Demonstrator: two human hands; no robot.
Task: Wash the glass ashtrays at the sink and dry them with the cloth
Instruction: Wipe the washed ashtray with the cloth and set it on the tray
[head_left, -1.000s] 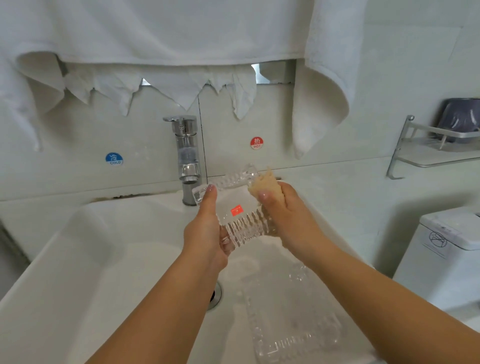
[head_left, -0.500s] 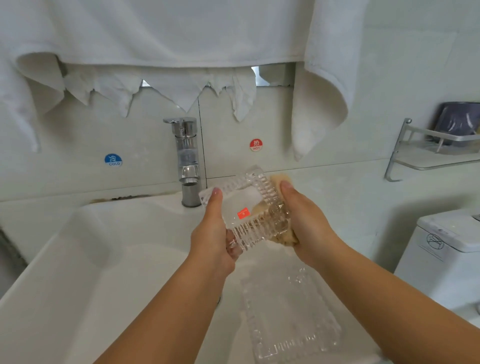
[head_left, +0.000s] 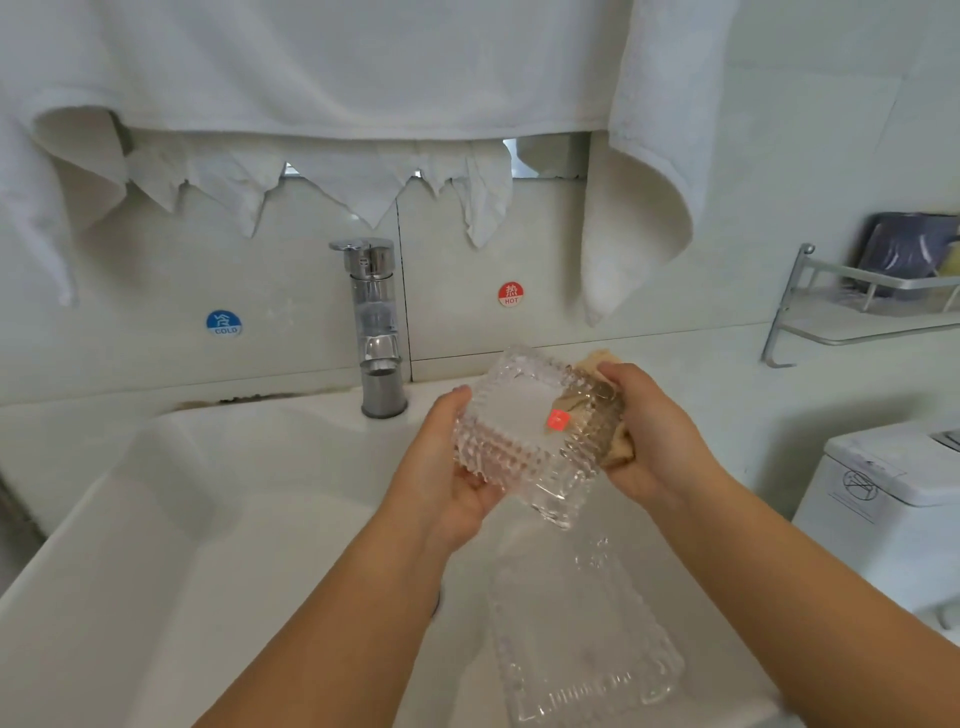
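Glass ashtray (head_left: 524, 436) was gripped by left hand (head_left: 441, 467), scrubbed with sponge (head_left: 615, 441) clenched in right hand (head_left: 654, 441); rinsing seemed next.

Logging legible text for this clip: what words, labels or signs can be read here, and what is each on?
"COLD", under a Chinese character: blue round sticker on the wall tile, left of the faucet.
"HOT", under the character "热": red round sticker on the tile, right of the faucet.
Red label on the held glass ashtray: too blurred to read.
Crossed-circle sign on the white tank: symbol only; no text legible.
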